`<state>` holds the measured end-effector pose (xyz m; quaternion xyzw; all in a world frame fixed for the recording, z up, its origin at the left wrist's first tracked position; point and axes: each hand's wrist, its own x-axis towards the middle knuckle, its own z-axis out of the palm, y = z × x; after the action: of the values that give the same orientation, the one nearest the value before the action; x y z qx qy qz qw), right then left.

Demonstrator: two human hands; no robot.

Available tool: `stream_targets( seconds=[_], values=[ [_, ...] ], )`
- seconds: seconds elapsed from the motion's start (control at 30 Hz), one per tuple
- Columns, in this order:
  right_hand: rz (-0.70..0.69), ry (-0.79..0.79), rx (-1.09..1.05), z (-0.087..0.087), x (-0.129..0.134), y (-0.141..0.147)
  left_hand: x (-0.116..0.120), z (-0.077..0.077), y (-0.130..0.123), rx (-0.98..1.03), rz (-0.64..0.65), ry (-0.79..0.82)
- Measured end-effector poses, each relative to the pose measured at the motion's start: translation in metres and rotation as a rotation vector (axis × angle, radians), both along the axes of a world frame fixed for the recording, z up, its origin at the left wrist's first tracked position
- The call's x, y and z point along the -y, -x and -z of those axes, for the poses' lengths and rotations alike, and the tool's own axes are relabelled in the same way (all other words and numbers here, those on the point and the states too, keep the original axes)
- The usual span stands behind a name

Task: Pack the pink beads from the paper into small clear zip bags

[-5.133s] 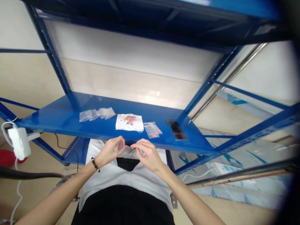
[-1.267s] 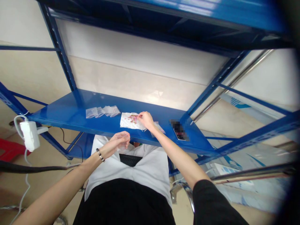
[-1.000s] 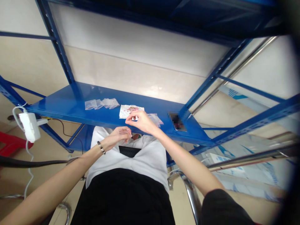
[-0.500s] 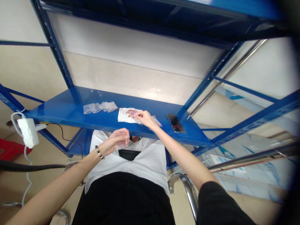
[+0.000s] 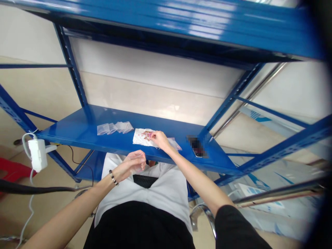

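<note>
A white cloth or paper [image 5: 138, 138] lies near the front edge of the blue shelf, with small pink and brown pieces [image 5: 147, 135] heaped on it. The fingers of my right hand [image 5: 159, 139] are pinched together at the right side of this heap; whatever is between them is too small to make out. Below the shelf edge, over my lap, my left hand [image 5: 135, 161] has its fingers curled around a clear plastic bag [image 5: 135, 156]. Several clear bags [image 5: 114, 128] overlap in a row left of the cloth. Another bag [image 5: 174, 143] lies partly behind my right wrist.
A phone-like dark object [image 5: 197, 148], partly pixelated, rests on the shelf at the right. A white power strip [image 5: 38, 155] hangs at the left post. The upper blue shelf [image 5: 181, 20] spans the top, and a metal chair frame [image 5: 207, 216] stands at lower right.
The view has tilted, so the shelf and hands appear lower in it. My right hand remains at the heap with its fingertips closed; my left hand still holds the bag.
</note>
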<state>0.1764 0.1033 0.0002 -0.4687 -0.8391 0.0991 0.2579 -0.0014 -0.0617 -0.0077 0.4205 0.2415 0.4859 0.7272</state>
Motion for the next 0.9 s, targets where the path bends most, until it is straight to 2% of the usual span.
stream_targets(
  seconds=[0.1, 0.2, 0.27, 0.33, 0.4, 0.53, 0.63, 0.73, 0.8, 0.9],
  values=[
    [0.047, -0.015, 0.013, -0.006, 0.012, 0.002, 0.007, 0.004, 0.001, -0.075, -0.018, -0.032],
    [0.036, -0.055, -0.029, -0.022, 0.026, 0.007, 0.007, 0.009, 0.002, -0.159, -0.054, -0.046],
    [-0.083, -0.067, -0.105, -0.037, 0.04, 0.012, 0.002, 0.01, 0.002, -0.206, -0.047, -0.057],
    [-0.292, -0.04, -0.159, -0.053, 0.058, 0.017, -0.005, 0.011, 0.001, -0.229, -0.041, -0.07],
    [-0.457, -0.025, -0.114, -0.064, 0.077, 0.021, -0.012, 0.011, 0.0, -0.243, -0.059, -0.069],
    [-0.555, -0.081, 0.087, -0.071, 0.103, 0.026, -0.016, 0.013, 0.0, -0.309, -0.086, -0.037],
    [-0.595, -0.079, 0.118, -0.066, 0.105, 0.024, -0.009, 0.012, 0.003, -0.289, -0.077, -0.042],
    [-0.511, -0.088, -0.02, -0.058, 0.087, 0.017, 0.002, 0.006, 0.006, -0.14, -0.037, -0.031],
    [-0.371, -0.09, -0.088, -0.049, 0.066, 0.01, 0.004, 0.001, 0.007, -0.005, -0.008, 0.015],
    [-0.173, -0.042, -0.06, -0.034, 0.032, 0.002, -0.001, -0.004, 0.01, 0.145, 0.011, 0.06]
  ],
)
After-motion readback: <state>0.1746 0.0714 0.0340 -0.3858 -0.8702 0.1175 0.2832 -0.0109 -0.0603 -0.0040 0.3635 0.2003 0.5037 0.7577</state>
